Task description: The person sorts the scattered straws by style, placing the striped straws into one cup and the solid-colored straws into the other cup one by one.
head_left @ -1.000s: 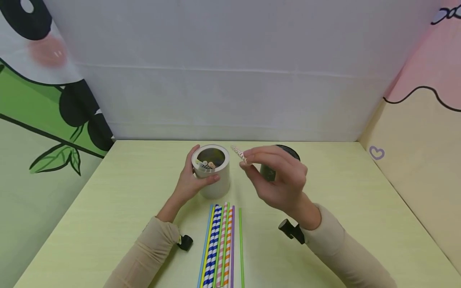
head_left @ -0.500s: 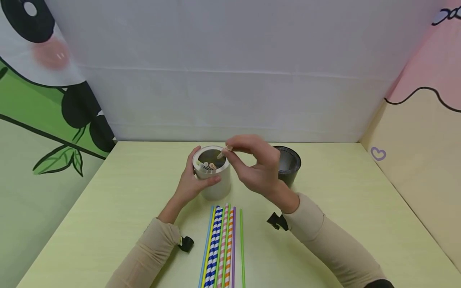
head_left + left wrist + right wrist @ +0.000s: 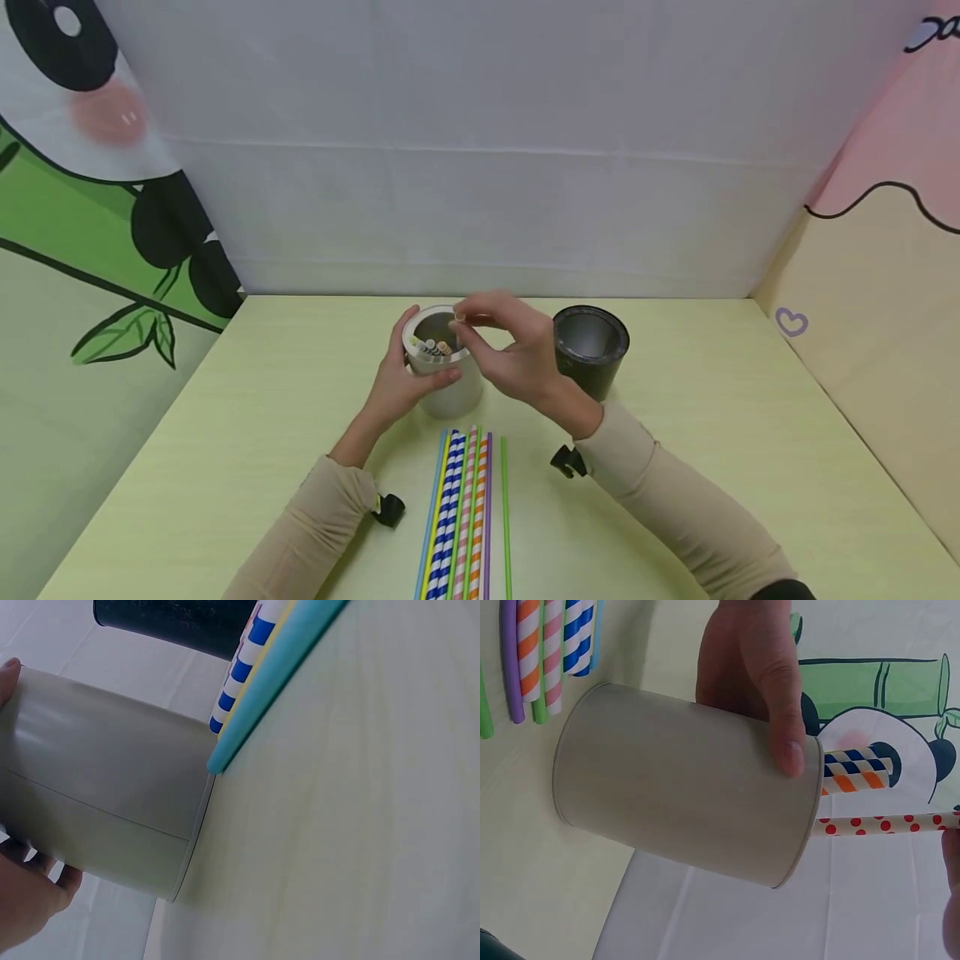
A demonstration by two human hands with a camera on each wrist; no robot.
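Dotted straw (image 3: 889,824) (lower end hidden) in right fingers (image 3: 495,307), white cup (image 3: 682,780) in left fingers (image 3: 441,380).

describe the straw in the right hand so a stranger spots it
On the table, the left hand grips a pale cup. At its mouth, the right hand pinches a pale straw. Red dots set it apart from the neighbouring blue-patterned and orange-striped straws.

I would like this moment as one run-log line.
left grip: holds white can; right grip: pinches red-dotted straw at can's mouth; dark cup: upright; striped and plain straws: on table
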